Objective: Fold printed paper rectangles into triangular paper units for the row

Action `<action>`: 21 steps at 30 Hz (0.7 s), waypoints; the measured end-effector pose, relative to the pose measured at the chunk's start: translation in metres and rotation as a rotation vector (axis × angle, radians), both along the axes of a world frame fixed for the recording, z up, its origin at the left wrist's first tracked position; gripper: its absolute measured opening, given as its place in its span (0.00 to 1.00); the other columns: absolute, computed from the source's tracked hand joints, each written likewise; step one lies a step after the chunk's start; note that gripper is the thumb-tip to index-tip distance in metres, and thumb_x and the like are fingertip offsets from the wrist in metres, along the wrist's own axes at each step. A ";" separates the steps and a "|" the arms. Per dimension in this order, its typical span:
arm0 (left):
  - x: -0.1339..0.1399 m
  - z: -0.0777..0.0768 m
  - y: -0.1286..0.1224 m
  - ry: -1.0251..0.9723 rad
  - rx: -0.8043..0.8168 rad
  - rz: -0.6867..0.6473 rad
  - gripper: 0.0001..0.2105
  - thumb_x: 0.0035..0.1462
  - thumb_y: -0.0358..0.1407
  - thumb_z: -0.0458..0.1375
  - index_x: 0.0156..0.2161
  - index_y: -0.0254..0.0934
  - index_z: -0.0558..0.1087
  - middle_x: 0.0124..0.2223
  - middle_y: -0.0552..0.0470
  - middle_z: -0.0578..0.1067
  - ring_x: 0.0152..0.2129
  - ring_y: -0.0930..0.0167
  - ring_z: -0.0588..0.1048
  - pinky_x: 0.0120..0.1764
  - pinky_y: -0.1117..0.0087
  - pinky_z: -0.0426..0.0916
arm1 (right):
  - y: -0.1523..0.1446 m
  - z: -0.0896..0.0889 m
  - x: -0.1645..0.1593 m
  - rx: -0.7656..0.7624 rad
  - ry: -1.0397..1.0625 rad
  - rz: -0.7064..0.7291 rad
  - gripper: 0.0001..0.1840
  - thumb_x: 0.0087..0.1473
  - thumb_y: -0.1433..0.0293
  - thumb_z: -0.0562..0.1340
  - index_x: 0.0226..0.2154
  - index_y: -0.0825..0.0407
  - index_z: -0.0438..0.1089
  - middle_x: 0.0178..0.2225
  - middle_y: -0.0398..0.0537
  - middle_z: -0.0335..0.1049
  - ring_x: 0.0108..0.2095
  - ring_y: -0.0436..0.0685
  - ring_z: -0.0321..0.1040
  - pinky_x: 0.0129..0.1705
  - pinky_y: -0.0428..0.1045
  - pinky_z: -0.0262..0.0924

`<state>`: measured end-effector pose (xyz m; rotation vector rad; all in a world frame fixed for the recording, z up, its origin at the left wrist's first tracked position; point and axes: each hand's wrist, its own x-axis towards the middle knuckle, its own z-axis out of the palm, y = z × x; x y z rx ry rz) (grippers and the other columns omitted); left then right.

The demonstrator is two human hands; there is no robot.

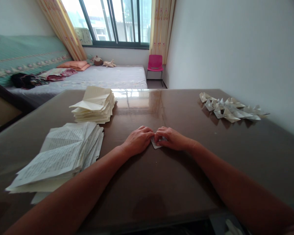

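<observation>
A small folded piece of printed paper (156,144) lies on the brown table at the middle, partly hidden under my fingers. My right hand (171,138) is closed in a pinch on its upper right side. From the other side my left hand (140,139) meets it, fingertips pressed together at the paper's left edge and almost touching the right hand's fingers. Only the paper's lower corner shows, pointing toward me. What the fingertips grip exactly is hidden.
A stack of printed sheets (61,153) lies by my left forearm, with a pile of cream paper (94,104) behind it. Several folded paper shapes (231,109) sit at the table's far right, near the wall. Beyond the glossy table (137,182) are a bed (117,76) and a pink chair (155,63).
</observation>
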<state>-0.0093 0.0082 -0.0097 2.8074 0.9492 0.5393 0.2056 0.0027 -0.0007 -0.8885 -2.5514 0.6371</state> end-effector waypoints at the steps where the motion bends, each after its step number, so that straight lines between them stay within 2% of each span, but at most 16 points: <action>1: -0.001 0.002 0.000 0.010 -0.010 -0.019 0.12 0.59 0.30 0.49 0.42 0.40 0.73 0.44 0.51 0.74 0.42 0.68 0.69 0.47 0.66 0.66 | 0.000 -0.001 0.000 0.012 0.000 -0.006 0.02 0.53 0.70 0.63 0.32 0.51 0.71 0.33 0.45 0.69 0.37 0.53 0.64 0.42 0.48 0.57; 6: -0.006 0.010 0.001 0.046 -0.037 -0.093 0.13 0.59 0.32 0.51 0.47 0.41 0.72 0.50 0.51 0.73 0.44 0.68 0.70 0.50 0.66 0.66 | -0.006 0.001 0.006 0.033 -0.018 -0.050 0.06 0.55 0.70 0.60 0.34 0.50 0.73 0.35 0.45 0.69 0.35 0.51 0.65 0.39 0.46 0.59; 14: -0.009 0.008 0.007 0.097 0.036 -0.233 0.14 0.64 0.35 0.48 0.50 0.41 0.72 0.50 0.48 0.74 0.45 0.69 0.70 0.49 0.69 0.67 | -0.011 0.008 0.017 0.130 -0.095 -0.009 0.13 0.54 0.59 0.62 0.40 0.45 0.75 0.41 0.47 0.73 0.41 0.56 0.67 0.47 0.51 0.58; 17: -0.009 0.008 0.007 0.086 0.050 -0.241 0.14 0.63 0.37 0.50 0.50 0.42 0.72 0.49 0.48 0.75 0.45 0.70 0.71 0.49 0.69 0.67 | -0.011 0.010 0.018 0.192 -0.144 -0.010 0.15 0.53 0.59 0.63 0.42 0.46 0.75 0.41 0.49 0.74 0.42 0.57 0.67 0.47 0.52 0.57; 21: -0.009 0.008 0.007 0.067 0.052 -0.227 0.14 0.63 0.40 0.51 0.50 0.42 0.71 0.49 0.49 0.75 0.45 0.70 0.71 0.49 0.69 0.67 | -0.014 0.014 0.018 0.274 -0.222 -0.001 0.11 0.55 0.62 0.61 0.40 0.46 0.75 0.41 0.50 0.74 0.40 0.57 0.67 0.45 0.52 0.56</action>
